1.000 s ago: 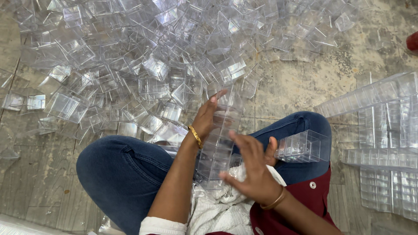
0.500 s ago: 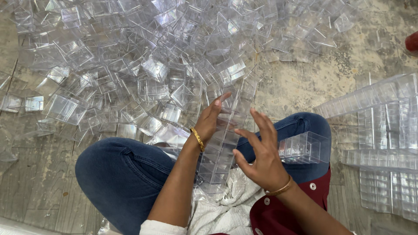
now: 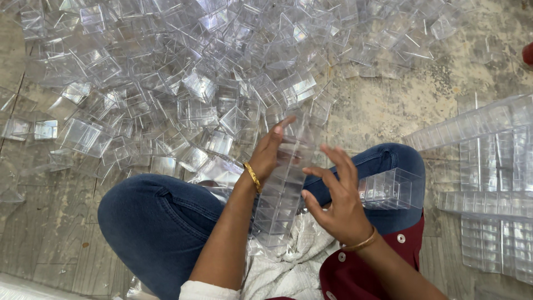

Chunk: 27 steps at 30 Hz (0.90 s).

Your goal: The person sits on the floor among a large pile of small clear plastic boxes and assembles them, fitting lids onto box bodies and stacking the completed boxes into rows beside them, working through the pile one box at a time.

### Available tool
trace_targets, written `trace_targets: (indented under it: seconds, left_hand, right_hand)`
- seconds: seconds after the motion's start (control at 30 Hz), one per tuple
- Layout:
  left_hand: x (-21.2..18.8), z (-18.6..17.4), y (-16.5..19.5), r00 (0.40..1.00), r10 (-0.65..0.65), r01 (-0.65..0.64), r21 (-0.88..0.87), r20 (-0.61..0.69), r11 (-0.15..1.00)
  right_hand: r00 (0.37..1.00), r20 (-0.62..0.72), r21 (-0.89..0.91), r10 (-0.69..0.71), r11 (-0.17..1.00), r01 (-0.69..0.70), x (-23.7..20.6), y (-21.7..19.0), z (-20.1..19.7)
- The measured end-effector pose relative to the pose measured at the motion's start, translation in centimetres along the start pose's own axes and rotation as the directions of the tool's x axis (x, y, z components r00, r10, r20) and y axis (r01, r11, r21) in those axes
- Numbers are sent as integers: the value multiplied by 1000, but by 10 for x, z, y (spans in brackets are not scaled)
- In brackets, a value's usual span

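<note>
The right hand (image 3: 338, 203) has come off the stack of clear boxes (image 3: 283, 189) at the centre of the frame: a second ago it was folded over the lower end, and now it hangs just beside the stack with its fingers spread wide and nothing in its grip. The left hand (image 3: 269, 153) has stayed put, fingers laid along the upper left side of the stack, steadying it where it leans between the knees over a white cloth (image 3: 288, 266). Judging by that, the stack now rests on the left hand and the lap alone.

Nothing here bears a label or sign. Loose clear boxes (image 3: 183, 83) are heaped across the upper left and centre of the concrete floor (image 3: 400, 100). Finished rows of boxes (image 3: 494, 183) lie at the right edge, and a short row (image 3: 391, 189) sits on the right knee.
</note>
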<state>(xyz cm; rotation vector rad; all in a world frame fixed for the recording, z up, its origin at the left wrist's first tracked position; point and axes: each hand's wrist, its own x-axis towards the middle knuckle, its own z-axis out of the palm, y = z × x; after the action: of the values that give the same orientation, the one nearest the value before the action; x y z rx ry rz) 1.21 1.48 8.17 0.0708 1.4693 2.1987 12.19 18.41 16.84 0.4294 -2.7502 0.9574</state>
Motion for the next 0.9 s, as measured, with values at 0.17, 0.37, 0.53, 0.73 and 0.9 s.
trace_targets:
  seconds: [0.17,0.37,0.53,0.73,0.9]
  left_hand:
    - [14,-27,-2,988,26,-20,41,-151,999]
    - [22,-45,-6,953,54,-4,166,-300,986]
    - [18,-37,-6,970,63,-48,70,-236,996]
    - [19,-36,-6,963,84,-69,68,-257,995]
    - [22,-33,-13,965,82,-70,55,-250,996]
  right_hand:
    - [995,95,60,22,998,-28,-26,-7,8]
    - [972,228,191,60,976,-105,-45,-19,20]
    - [962,271,132,-33,991,-3,-44,-23,26]
    - [948,300,127,-109,989,73,-52,-27,30]
    - [955,292,163,-55,987,7,-49,-19,33]
